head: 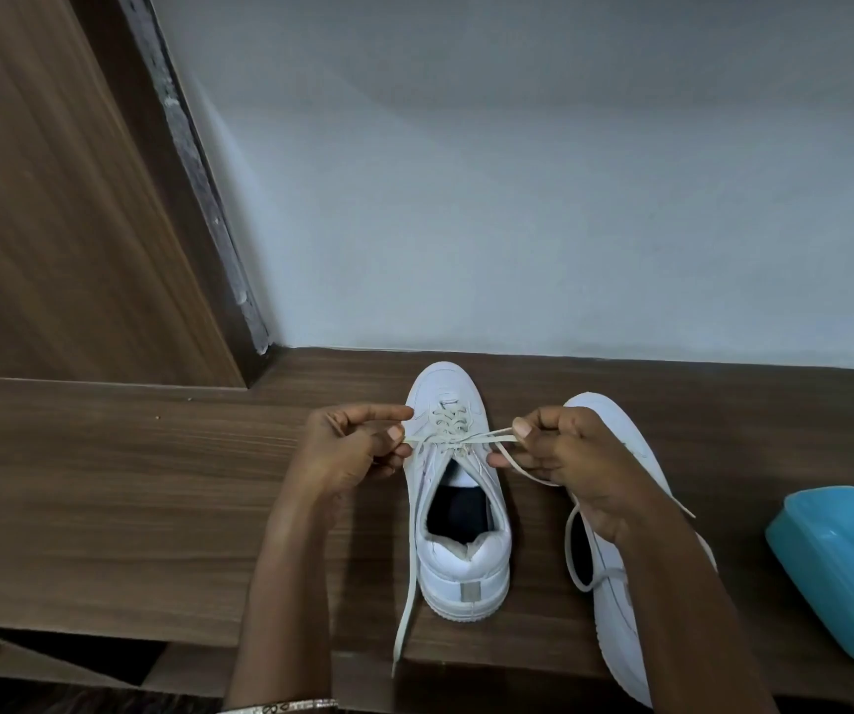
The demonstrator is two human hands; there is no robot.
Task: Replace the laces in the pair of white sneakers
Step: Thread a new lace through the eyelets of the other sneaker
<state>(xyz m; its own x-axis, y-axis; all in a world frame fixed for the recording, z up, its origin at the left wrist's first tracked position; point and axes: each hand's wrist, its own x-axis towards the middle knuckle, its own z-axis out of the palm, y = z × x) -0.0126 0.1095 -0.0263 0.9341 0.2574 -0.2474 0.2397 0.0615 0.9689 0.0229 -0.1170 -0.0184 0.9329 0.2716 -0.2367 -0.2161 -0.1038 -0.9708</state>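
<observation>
Laced sneaker (458,553) is sitting upright on the wooden shelf (105,507) at 6 o'clock of frame centre, toe pointing to 12, heel to 6. Lace (453,439) is running crosswise over the top eyelets, pulled out to both sides.

Left hand (347,450) is working at the sneaker's 9 o'clock, thumb and forefinger pinching the lace just off the eyelet row, other fingers curled. From that pinch the loose tail (407,584) is dropping toward 6, along the shoe's side and past the shelf edge.

Right hand (569,456) is sitting at 3 o'clock, fingers (522,429) curled and gripping the other lace end. Its free end is trailing out toward 4.

Second sneaker (615,615) is lying at 3 to 5 o'clock of the first, partly hidden under the right forearm. Can't tell whether it's laced.

Blue container (847,574) is sitting at the far 3 to 4 o'clock edge, well apart from both shoes.
</observation>
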